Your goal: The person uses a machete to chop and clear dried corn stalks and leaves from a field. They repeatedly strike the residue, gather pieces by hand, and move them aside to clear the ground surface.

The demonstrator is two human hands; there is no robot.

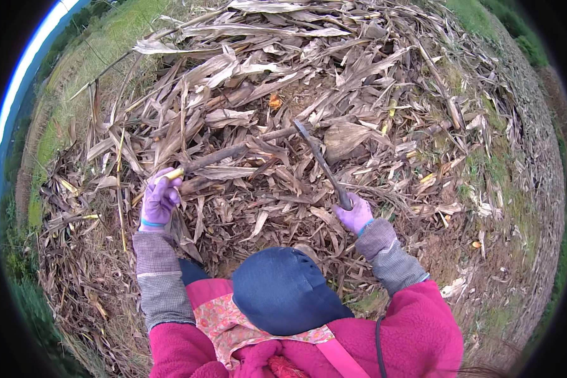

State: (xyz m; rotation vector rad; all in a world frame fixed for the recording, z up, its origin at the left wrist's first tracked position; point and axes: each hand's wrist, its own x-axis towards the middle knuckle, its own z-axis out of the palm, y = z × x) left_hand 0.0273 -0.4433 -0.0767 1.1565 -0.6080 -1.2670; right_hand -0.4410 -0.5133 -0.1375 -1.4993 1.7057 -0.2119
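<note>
My left hand [159, 196], in a thin purple glove, is raised at the left with a short pale yellow piece [172, 174], maybe part of a maize ear or stalk, between its fingers. At the right my right hand [355, 212], gloved alike, is closed around the near end of a narrow dark stick-like tool [319, 156]; its far end points up and left over the dry leaves. Between and beyond both hands lies a heap of dry maize stalks and husks [264, 189]. A thick brown stalk [222, 156] runs from beside my left hand towards the middle.
An orange lump [275, 101] lies on bare soil among the husks. More long dry leaves [264, 30] are piled at the far side. A long stalk [442, 90] lies at the upper right. Grass [137, 23] borders the heap at the upper left. My bent knee [286, 288] is close below the hands.
</note>
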